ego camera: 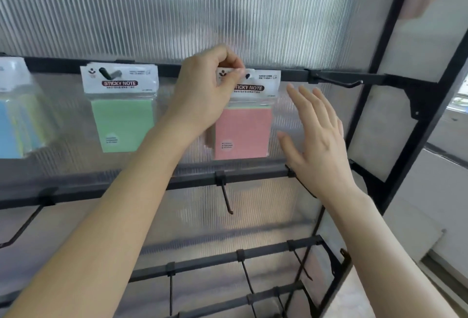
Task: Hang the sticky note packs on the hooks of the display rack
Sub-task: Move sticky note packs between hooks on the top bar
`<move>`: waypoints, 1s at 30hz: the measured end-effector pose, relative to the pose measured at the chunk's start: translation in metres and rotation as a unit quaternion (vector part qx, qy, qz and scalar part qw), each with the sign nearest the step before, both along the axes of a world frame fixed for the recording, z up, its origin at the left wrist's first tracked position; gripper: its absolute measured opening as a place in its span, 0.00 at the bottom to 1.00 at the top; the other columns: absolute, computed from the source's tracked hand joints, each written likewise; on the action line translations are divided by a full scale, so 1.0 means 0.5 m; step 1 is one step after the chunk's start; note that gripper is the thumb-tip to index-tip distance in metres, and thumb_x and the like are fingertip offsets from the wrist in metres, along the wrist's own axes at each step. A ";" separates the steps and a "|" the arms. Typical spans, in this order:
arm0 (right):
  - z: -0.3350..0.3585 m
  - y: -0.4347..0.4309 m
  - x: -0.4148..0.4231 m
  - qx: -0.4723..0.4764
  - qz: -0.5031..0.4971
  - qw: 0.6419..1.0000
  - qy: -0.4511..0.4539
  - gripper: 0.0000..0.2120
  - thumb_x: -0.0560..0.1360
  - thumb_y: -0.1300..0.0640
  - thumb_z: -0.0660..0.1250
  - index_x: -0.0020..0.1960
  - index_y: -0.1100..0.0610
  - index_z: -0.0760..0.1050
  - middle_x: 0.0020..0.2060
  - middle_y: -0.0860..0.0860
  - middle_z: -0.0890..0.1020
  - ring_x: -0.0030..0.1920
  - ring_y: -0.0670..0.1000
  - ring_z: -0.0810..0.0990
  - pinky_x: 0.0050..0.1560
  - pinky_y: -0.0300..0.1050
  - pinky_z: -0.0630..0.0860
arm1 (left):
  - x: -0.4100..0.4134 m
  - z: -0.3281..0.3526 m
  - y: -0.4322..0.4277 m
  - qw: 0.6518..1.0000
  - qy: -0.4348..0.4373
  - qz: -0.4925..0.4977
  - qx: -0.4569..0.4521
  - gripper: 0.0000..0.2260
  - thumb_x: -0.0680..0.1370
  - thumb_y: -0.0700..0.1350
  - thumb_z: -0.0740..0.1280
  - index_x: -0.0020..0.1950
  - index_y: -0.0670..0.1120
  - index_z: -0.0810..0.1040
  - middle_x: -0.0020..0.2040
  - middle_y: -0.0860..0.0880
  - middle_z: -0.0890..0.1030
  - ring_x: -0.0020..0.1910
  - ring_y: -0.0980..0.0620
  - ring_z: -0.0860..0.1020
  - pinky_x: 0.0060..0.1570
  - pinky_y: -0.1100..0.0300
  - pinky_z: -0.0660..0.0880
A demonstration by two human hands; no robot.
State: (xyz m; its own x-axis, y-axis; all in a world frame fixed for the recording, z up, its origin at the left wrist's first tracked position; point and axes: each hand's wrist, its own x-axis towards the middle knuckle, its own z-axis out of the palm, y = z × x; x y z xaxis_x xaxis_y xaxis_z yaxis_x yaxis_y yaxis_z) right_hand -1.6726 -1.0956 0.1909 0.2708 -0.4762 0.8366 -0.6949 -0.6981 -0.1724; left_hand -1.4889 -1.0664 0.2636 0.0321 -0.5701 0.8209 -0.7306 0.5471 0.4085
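Observation:
A pink sticky note pack (pixel 244 133) hangs at the top bar of the black display rack (pixel 283 74), its header hole on a hook. My left hand (pixel 205 89) pinches the top left of that pack's white header. My right hand (pixel 319 135) hovers open just right of the pack, fingers spread, touching nothing. A green sticky note pack (pixel 121 120) hangs on a hook further left. At the left edge hangs a blurred blue pack (pixel 15 125). An empty hook (pixel 339 82) sticks out on the top bar to the right.
Ribbed translucent panels (pixel 202 13) back the rack. Lower bars carry several empty black hooks, one at the middle (pixel 226 196) and more below (pixel 247 274). The rack's black side frame (pixel 395 115) stands at the right, with a pale wall beyond it.

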 end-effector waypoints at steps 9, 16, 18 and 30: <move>-0.006 -0.030 -0.006 0.012 0.019 1.000 0.005 0.29 0.74 0.58 0.62 0.73 0.56 0.60 0.71 0.57 0.65 0.73 0.58 0.56 0.68 0.48 0.52 | 0.006 -0.002 -0.017 0.998 0.013 0.043 0.035 0.04 0.76 0.40 0.67 0.42 0.48 0.76 0.37 0.62 0.73 0.38 0.68 0.72 0.41 0.79 0.65; -0.009 -0.034 -0.014 0.017 0.043 0.999 0.015 0.29 0.74 0.58 0.61 0.73 0.56 0.60 0.71 0.57 0.65 0.73 0.59 0.57 0.69 0.52 0.54 | -0.003 -0.034 -0.009 0.990 0.007 0.136 -0.045 0.04 0.75 0.44 0.67 0.48 0.46 0.75 0.46 0.56 0.74 0.46 0.62 0.73 0.46 0.75 0.66; -0.014 -0.031 -0.017 0.017 0.053 0.998 0.012 0.27 0.75 0.55 0.59 0.73 0.56 0.60 0.71 0.56 0.66 0.73 0.58 0.57 0.69 0.53 0.54 | 0.002 -0.049 -0.004 0.984 0.001 0.164 -0.064 0.11 0.75 0.47 0.64 0.54 0.44 0.74 0.50 0.54 0.73 0.53 0.55 0.72 0.52 0.64 0.68; -0.086 0.040 -0.010 0.032 0.062 0.996 0.055 0.30 0.73 0.56 0.62 0.73 0.56 0.61 0.70 0.60 0.66 0.72 0.62 0.60 0.69 0.60 0.56 | -0.015 -0.196 0.136 0.963 -0.052 0.258 0.062 0.24 0.78 0.48 0.61 0.73 0.44 0.61 0.73 0.45 0.62 0.71 0.48 0.59 0.70 0.52 0.54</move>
State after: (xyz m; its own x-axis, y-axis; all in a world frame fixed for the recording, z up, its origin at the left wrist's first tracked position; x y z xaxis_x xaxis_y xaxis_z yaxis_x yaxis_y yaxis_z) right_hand -1.6777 -1.0757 0.1479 0.4189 -0.4851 0.7676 -0.6215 -0.7695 -0.1471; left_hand -1.4962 -0.9986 0.1658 0.2596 -0.5943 0.7612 -0.9324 0.0509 0.3577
